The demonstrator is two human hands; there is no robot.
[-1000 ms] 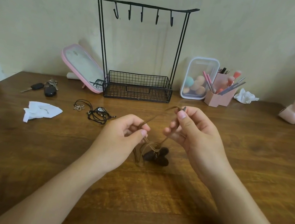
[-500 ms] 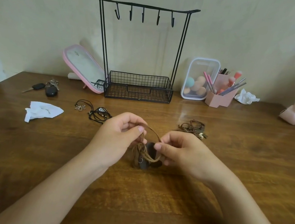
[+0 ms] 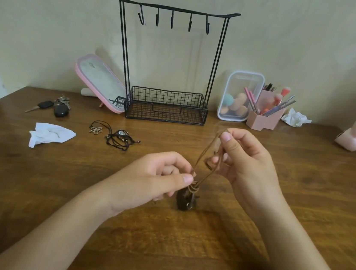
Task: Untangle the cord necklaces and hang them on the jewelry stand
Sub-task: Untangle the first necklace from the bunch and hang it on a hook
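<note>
One brown cord necklace (image 3: 205,160) is in work, stretched between both hands above the table (image 3: 299,194). Its dark pendant (image 3: 184,200) hangs just below the left hand (image 3: 156,177), with a knot of loops bunched directly above it at the thumb tip. The left hand pinches the cord at that knot. The right hand (image 3: 245,163), raised up and away from the left, grips the upper strands between thumb and fingers; a loose end shows under its fingers.

Risks, as judged:
- Pulling the strands taut from the right hand would tighten the knot rather than free it.
- A slip at the left thumb would let the pendant drop to the table and re-twist the loops.
- The loose end may be drawn through the wrong loop, adding a crossing.

Compared with half a second earlier: the right hand has risen and moved away from the left, drawing the cord out from a short arch into long strands. It now covers the second brown bundle that lay beyond it on the table.

Further out, left of and beyond the left hand, the black cord necklaces (image 3: 116,137) lie still tangled. The jewelry stand (image 3: 169,66) beyond both hands carries nothing on its hooks (image 3: 172,22).
</note>
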